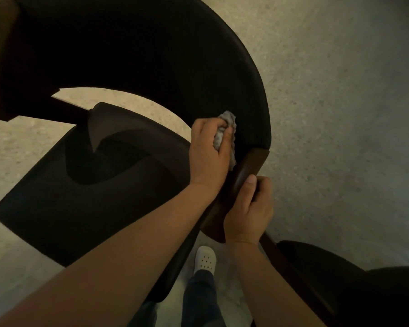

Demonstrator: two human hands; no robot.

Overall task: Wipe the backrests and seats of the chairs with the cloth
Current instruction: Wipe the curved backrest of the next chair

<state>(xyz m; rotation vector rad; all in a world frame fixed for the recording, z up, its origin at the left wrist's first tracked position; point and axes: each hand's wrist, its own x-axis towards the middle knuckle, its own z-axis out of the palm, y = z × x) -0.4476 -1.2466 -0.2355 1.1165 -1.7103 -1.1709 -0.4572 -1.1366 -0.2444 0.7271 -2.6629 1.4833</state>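
Observation:
I look down on a dark chair with a curved black padded backrest and a black seat below it. My left hand is closed on a bunched grey cloth and presses it against the inner face of the backrest near its right end. My right hand grips the brown wooden armrest where it joins the backrest, thumb on top. The cloth is partly hidden under my fingers.
A second dark chair stands at the lower right, close to my right arm. My foot in a white perforated shoe is on the pale speckled floor beside the seat. Open floor stretches to the right.

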